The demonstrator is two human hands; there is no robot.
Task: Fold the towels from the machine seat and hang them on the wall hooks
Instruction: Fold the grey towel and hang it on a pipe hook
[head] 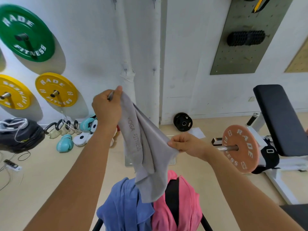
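A grey towel with printed lettering hangs in the air between my hands. My left hand grips its upper corner, raised toward the wall. My right hand pinches another edge lower and to the right. Below them a blue towel and a pink towel lie draped over the black machine seat. Small metal wall hooks stick out of the white wall above the grey towel, with two more hooks higher up.
Green and yellow weight plates hang on the left wall. Boxing gloves and kettlebells lie on the floor. A bench with an orange plate stands right; a black plate leans on the wall.
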